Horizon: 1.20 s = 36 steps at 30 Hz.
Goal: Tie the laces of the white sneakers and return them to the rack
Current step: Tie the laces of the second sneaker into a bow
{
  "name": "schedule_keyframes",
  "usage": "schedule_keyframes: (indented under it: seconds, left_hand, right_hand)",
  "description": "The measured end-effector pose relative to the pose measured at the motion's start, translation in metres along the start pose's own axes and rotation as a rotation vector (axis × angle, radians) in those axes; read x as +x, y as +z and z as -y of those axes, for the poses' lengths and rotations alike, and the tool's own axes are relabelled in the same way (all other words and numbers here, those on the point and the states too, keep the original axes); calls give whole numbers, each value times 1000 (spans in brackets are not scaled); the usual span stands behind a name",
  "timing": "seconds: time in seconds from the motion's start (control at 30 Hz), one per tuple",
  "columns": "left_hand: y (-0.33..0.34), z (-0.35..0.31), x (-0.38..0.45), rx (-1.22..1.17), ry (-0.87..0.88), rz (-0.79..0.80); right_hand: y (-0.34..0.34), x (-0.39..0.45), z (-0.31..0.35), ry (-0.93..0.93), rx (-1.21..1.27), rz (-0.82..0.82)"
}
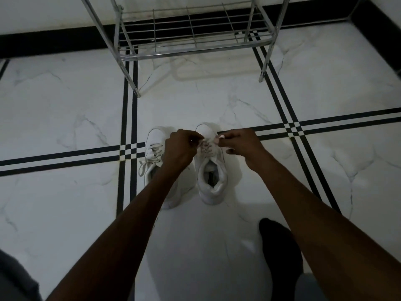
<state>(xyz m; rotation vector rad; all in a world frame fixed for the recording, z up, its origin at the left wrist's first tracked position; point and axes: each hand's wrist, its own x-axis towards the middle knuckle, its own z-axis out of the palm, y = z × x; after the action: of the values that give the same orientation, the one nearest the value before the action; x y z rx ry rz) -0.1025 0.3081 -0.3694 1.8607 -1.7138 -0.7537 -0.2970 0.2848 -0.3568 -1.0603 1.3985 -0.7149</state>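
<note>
**Both hands pinch the laces of the right-hand sneaker on the marble floor**

The two white low-top sneakers stand side by side, toes pointing away, on the white marble-patterned floor (65, 101) crossed by paired black inlay stripes. The left white sneaker (155, 146) sits on the stripe crossing; the right white sneaker (211, 170) is just beside it, the two nearly touching. Bare floor lies open on both sides of the pair and between the toes and the chrome wire shoe rack (191, 33) farther ahead. The rack's lowest shelf holds nothing; its front legs reach the floor well apart from the shoes, and its upper part is cut off by the frame's top edge. A black skirting band runs behind it.

The left forearm crosses over the left sneaker and hides its heel and much of its opening; a loose lace end trails off its outer side. A dark socked foot (280, 257) shows near the bottom, partly behind the right forearm.

The left hand (180, 148) and the right hand (238, 144) meet over the lacing of the right sneaker, knuckles up, wrists bent down. Each hand's fingers are closed in a pinch on the white laces (207, 145); whether a knot has formed is too small and dim to tell.
</note>
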Motion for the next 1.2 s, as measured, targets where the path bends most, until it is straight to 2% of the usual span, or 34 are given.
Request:
schedule_keyframes:
  seconds: [0.13, 0.23, 0.47, 0.57, 0.63, 0.73, 0.83, 0.9, 0.97, 1.07, 1.2]
  left_hand:
    - [-8, 16, -18, 391, 43, -75]
    - [-8, 25, -35, 511, 5, -50]
    - [-5, 32, -46, 629, 30, -67]
    - [-6, 26, -47, 582, -21, -52]
    - [-10, 21, -48, 519, -66, -50]
    - [-13, 15, -45, 473, -49, -6]
    - [-8, 8, -40, 416, 29, 79]
    - [-1, 4, -38, 421, 45, 133]
    - [4, 3, -38, 430, 35, 132]
    - [7, 3, -39, 423, 15, 41]
    - [10, 4, -45, 548, 68, -26]
  right_hand:
    - [-36, -9, -19, 386, 272, -86]
    - [-44, -12, -35, 537, 281, -132]
    - [-31, -4, -39, 492, 177, -368]
    - [-32, -2, -46, 474, 162, -373]
    - [-33, -4, -47, 402, 41, -337]
    - [-35, -8, -45, 56, -291, -273]
    - [-29, -11, -35, -262, -487, -78]
    - [-19, -12, -33, -406, -592, 65]
    - [-10, -15, -35, -435, -646, 136]
    - [-4, -18, -41, -422, -746, 42]
    - [0, -17, -42, -487, -1106, -38]
